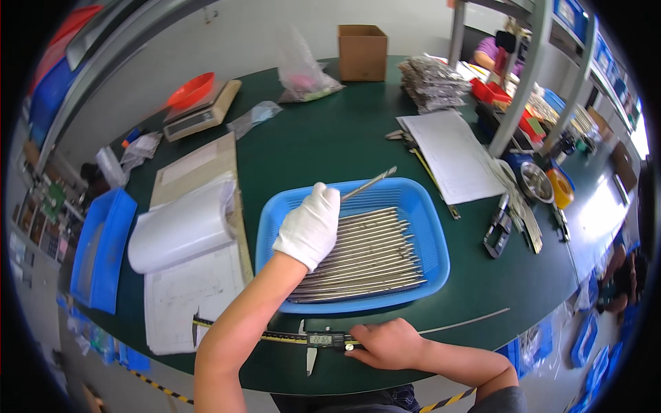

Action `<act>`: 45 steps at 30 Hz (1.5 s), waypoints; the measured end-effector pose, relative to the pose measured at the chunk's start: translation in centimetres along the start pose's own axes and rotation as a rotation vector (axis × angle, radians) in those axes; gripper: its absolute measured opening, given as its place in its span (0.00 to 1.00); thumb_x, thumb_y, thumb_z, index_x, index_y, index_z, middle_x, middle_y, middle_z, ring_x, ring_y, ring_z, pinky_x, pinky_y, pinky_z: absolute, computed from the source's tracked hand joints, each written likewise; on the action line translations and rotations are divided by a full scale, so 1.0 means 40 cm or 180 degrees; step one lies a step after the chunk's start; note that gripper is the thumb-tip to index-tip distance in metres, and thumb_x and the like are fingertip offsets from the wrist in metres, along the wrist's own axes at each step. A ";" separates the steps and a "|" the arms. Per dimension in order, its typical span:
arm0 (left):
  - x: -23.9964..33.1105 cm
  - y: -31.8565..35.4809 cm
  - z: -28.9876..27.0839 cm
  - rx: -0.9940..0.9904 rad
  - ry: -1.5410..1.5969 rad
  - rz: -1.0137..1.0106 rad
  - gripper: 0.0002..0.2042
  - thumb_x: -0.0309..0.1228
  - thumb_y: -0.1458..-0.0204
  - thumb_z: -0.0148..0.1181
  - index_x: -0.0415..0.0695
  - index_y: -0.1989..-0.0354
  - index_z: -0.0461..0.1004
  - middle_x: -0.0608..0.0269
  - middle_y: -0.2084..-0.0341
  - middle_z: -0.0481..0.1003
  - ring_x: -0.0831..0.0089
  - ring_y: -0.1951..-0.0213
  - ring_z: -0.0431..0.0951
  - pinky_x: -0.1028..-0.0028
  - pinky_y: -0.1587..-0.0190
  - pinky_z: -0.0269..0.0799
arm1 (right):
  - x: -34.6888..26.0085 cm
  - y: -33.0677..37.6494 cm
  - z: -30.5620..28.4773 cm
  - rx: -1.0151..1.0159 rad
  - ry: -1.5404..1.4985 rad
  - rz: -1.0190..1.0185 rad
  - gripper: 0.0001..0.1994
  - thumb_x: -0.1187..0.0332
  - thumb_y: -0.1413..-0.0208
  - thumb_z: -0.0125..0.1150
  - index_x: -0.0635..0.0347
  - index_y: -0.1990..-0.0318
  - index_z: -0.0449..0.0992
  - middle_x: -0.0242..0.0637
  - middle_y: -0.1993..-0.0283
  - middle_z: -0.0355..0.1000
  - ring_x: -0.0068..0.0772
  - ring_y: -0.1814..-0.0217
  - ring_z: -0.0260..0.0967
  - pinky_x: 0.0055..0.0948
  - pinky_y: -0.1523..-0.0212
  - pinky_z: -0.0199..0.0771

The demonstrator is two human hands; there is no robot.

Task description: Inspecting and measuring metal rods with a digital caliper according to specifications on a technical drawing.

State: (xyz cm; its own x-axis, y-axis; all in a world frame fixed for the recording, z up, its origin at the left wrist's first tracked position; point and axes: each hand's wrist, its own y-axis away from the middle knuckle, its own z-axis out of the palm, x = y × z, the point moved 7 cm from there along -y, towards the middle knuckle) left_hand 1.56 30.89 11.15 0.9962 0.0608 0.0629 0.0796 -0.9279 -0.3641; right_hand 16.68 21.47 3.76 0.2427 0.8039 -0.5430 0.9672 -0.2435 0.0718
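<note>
My left hand (310, 227), in a white glove, is closed around a slim metal rod (372, 182) with a shaped tip, pointing up and to the right. It is above a blue plastic basket (438, 258), where several similar metal rods (365, 251) lie side by side. My bare right hand (389, 343) grips the slider end of a long digital caliper (292, 338) at the table's near edge. The caliper's jaws point left and are set apart, with nothing visible between them. Its thin depth rod (475, 319) sticks out to the right.
Left of the basket lies a clipboard with curled papers (182, 234), beside a blue tray (103, 248). A scale (203, 113), a cardboard box (362, 54) and stacked bags (434, 82) stand behind. Papers (451, 155) and a micrometer (497, 230) lie right; a person (490, 51) sits beyond.
</note>
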 end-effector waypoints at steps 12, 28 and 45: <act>-0.181 0.578 -0.268 0.2114 0.4556 -0.2853 0.08 0.28 0.43 0.44 0.38 0.59 0.64 0.54 0.69 0.71 0.62 0.63 0.76 0.62 0.55 0.73 | 0.001 0.007 -0.009 0.0138 0.0200 0.0017 0.19 0.51 0.53 0.56 0.59 0.70 0.66 0.40 0.80 0.68 0.45 0.79 0.68 0.40 0.82 0.66; -0.083 0.743 -0.015 0.2177 0.6459 -0.4036 0.04 0.28 0.43 0.42 0.49 0.61 0.60 0.47 0.56 0.69 0.58 0.54 0.73 0.61 0.53 0.69 | -0.027 0.006 -0.043 0.0359 -0.0006 0.0185 0.11 0.63 0.52 0.60 0.61 0.66 0.71 0.48 0.76 0.69 0.50 0.75 0.68 0.38 0.75 0.66; -0.088 0.743 -0.008 0.2030 0.6437 -0.4024 0.06 0.26 0.42 0.39 0.49 0.59 0.60 0.55 0.61 0.71 0.61 0.55 0.74 0.65 0.56 0.72 | -0.014 0.003 -0.036 0.0279 0.0034 0.0238 0.11 0.63 0.52 0.60 0.59 0.65 0.71 0.46 0.76 0.69 0.48 0.76 0.67 0.37 0.76 0.66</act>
State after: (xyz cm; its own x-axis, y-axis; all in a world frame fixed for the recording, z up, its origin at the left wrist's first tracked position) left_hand 0.39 2.99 0.39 -0.6830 -0.3685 0.6306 0.7053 -0.5573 0.4382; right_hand 16.76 21.78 5.26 0.3152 0.7874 -0.5298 0.9363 -0.3492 0.0381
